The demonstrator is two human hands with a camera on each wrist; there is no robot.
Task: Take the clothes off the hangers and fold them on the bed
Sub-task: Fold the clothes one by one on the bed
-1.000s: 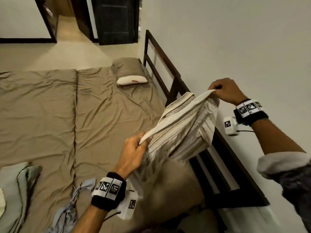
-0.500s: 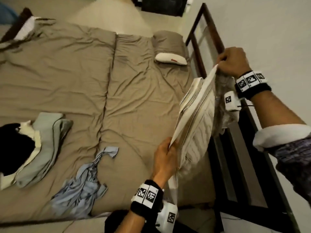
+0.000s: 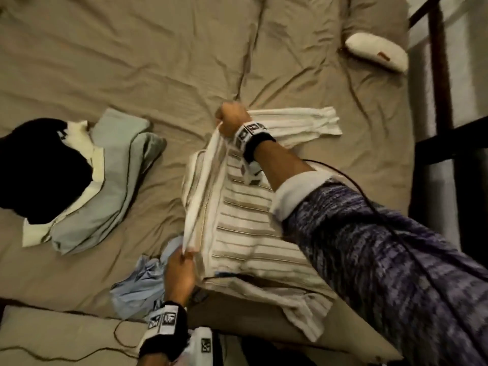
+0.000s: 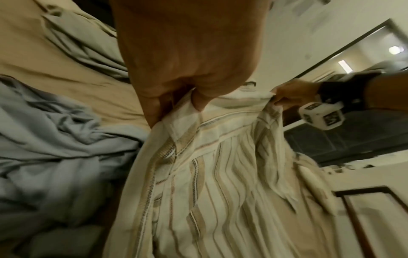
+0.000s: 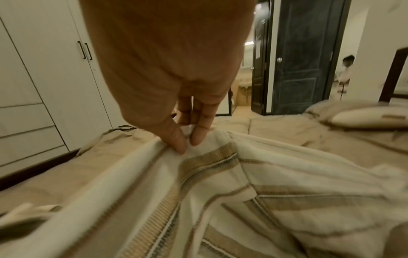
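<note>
Right now the cream shirt with tan and brown woven stripes (image 3: 245,217) lies mostly spread on the wrinkled tan-sheeted bed (image 3: 132,62), and both hands hold one long edge of it raised in a taut ridge. The right hand (image 3: 232,120) pinches the far end of that edge between thumb and fingers (image 5: 198,137), its other fingers loosely extended; the left hand (image 3: 181,270) pinches the near end, thumb on top and fingers curled beneath the cloth. One sleeve trails flat beyond the right hand's wrist, and another part of the shirt hangs over the bed's edge, to the right of the left hand. A crumpled pale blue garment (image 3: 142,281) lies just to the outside of the left hand, partly under the shirt's near corner, and a stack of folded grey-green, white and black clothes (image 3: 79,178) sits well off to that same side. The step appears to be folding this raised side panel over the body of the shirt. To do it well, both pinches should probably keep even tension so the ridge stays straight, travel together across toward the right arm's side, and lay the edge down parallel to the stripes. The blue garment under the corner could bunch the fold, so the near corner likely needs lifting clear first.
</note>
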